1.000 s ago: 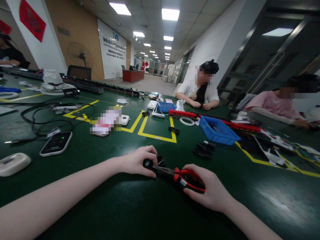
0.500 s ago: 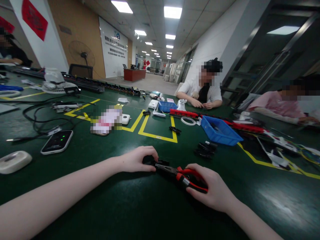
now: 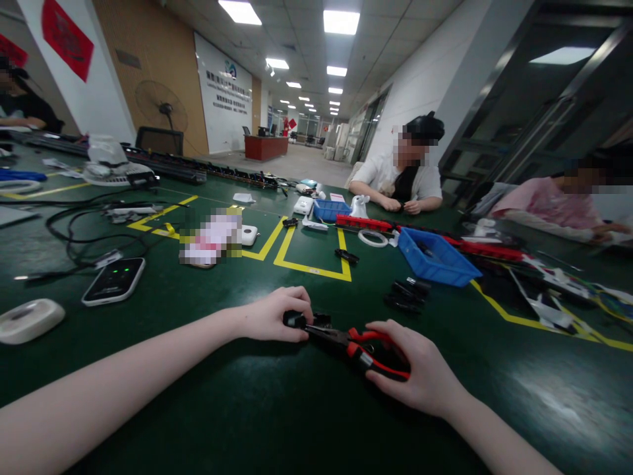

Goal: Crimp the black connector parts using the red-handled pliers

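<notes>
My left hand (image 3: 279, 316) is closed around a small black part (image 3: 295, 320), much of it hidden by the fingers. In my right hand (image 3: 415, 363) is a pair of needle-nose pliers (image 3: 363, 351) with red and black handles. The handles stand somewhat spread, and the jaws reach left to the black part at my left fingertips. Whether the jaws grip it I cannot tell. Just behind the jaws another dark piece (image 3: 322, 320) shows, too dim to make out. Several black parts (image 3: 408, 295) lie in a cluster beyond my right hand.
A blue bin (image 3: 438, 264) stands at the right, with a smaller blue bin (image 3: 331, 210) farther back. A phone (image 3: 210, 244), a white-edged device (image 3: 113, 282) and black cables (image 3: 74, 224) lie on the left. Across the green table (image 3: 237, 409) sits a person (image 3: 410, 171); another (image 3: 554, 198) is farther right.
The pliers and my right hand have shifted very slightly left. My left hand has turned a little, showing more of the black part.
</notes>
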